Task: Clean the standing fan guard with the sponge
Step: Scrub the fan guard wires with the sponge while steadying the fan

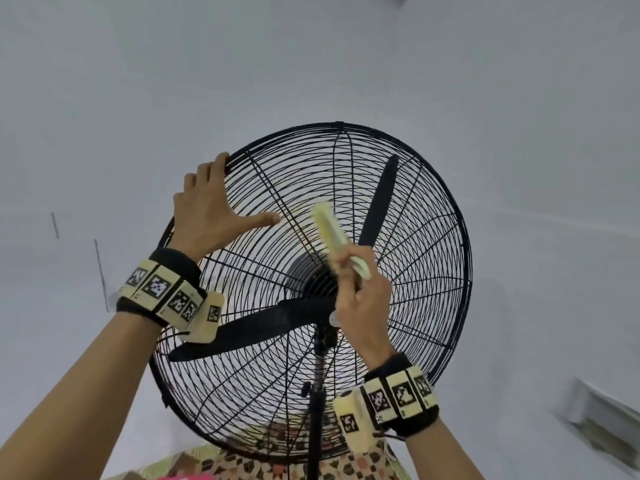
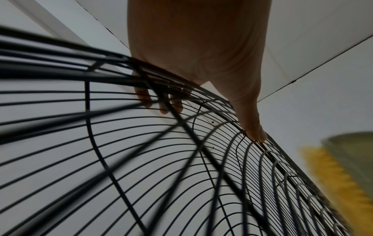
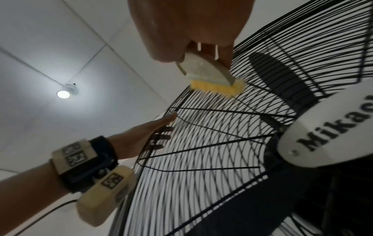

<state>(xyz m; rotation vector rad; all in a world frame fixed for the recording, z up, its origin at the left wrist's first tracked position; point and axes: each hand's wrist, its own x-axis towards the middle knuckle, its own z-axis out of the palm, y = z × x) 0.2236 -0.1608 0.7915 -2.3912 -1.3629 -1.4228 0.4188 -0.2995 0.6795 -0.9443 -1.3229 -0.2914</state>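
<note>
The black wire fan guard (image 1: 415, 237) fills the middle of the head view, tilted up toward the ceiling. My left hand (image 1: 221, 199) grips its upper left rim, fingers curled over the edge and thumb stretched across the front wires. In the left wrist view those fingertips (image 2: 164, 107) show behind the wires. My right hand (image 1: 353, 282) grips the sponge (image 1: 332, 233), a pale-backed scrubber with yellow bristles. In the right wrist view the sponge (image 3: 210, 75) has its bristles pressed on the guard (image 3: 201, 159) above the hub. It shows blurred at the right edge of the left wrist view (image 2: 339, 167).
Black blades (image 1: 377, 206) sit behind the wires. A white hub badge (image 3: 333, 135) bears lettering. The black pole (image 1: 317, 410) runs down to a patterned cloth (image 1: 277, 462). A ceiling lamp (image 3: 63, 94) glows overhead, and a white fitting (image 1: 602, 417) sits low on the right wall.
</note>
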